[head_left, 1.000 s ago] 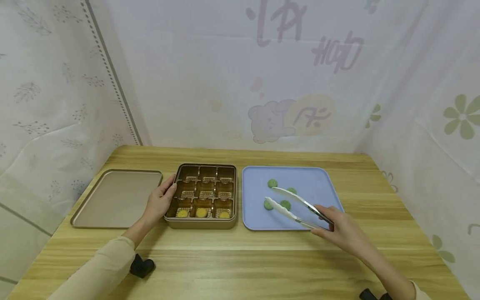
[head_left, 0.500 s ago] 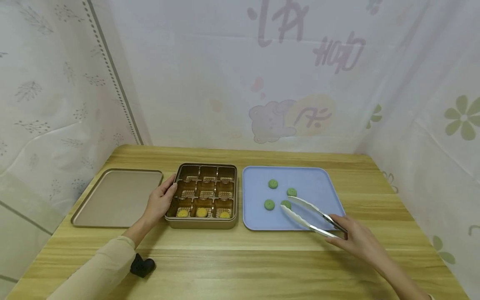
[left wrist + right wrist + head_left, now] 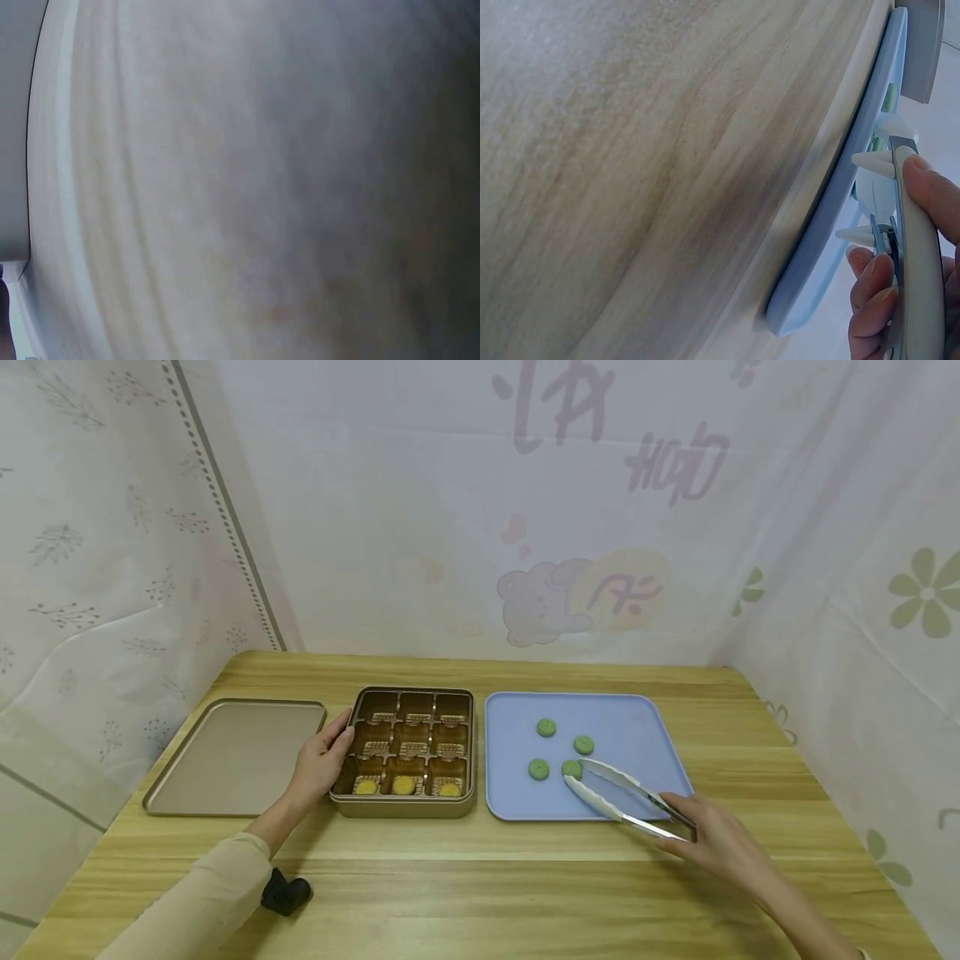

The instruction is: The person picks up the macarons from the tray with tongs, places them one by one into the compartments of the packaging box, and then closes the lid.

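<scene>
My right hand grips a pair of tongs with white scalloped tips, thumb and fingers around the handles in the right wrist view. The tips stand on either side of a green cookie, right at its edges. Several round green cookies, such as this left one, lie on a blue tray. At the left, my left hand holds the side of a bronze square box. A brown divided insert fills the box, with yellow cookies in its front row.
A flat bronze lid lies left of the box, close to my left hand. The wooden table ends at a cloth backdrop behind and on both sides. A black wrist device hangs under my left forearm.
My right hand moved right and toward me with the tongs, whose tips went from the left cookies to the front right green one. My left hand stays on the box.
</scene>
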{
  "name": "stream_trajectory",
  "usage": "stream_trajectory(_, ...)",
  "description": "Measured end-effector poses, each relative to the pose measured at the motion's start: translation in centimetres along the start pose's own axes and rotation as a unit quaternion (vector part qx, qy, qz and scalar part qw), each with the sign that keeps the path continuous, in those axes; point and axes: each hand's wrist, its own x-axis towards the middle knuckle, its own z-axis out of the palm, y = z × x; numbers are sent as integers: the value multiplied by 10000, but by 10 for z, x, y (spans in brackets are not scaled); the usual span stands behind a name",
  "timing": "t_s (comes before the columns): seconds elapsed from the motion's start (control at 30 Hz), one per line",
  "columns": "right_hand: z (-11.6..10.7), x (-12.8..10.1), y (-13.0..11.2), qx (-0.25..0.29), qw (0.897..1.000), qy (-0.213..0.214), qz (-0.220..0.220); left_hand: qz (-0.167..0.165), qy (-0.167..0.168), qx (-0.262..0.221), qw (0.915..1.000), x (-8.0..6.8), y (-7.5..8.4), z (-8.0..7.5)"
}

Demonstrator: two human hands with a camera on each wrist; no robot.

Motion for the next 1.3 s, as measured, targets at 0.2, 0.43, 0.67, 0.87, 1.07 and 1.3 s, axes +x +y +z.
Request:
stream_trajectory(0.2,2,0,1,-179,9998,54,6,-21,-14,-11,10000,0,0,-1)
stream_trajectory(0.43,2,0,-1,-284,9995,147,-30,-39,-5,1,10000,0,0,-1)
stream_trajectory(0.67,1,1,-1,-266,9994,201,-120,-77,-2,54,10000,0,0,-1)
stream_trajectory(0.87,-4,9,-7,-89,9998,75,-153,-94,21,66,9999,0,0,-1)
stream_trajectory(1.07,-7,24,-24,-15,9998,-172,-76,-114,33,46,9999,-2,2,-1)
stream_trajectory(1.3,0,47,-49,391,9983,-423,57,-80,50,59,9999,0,0,-1)
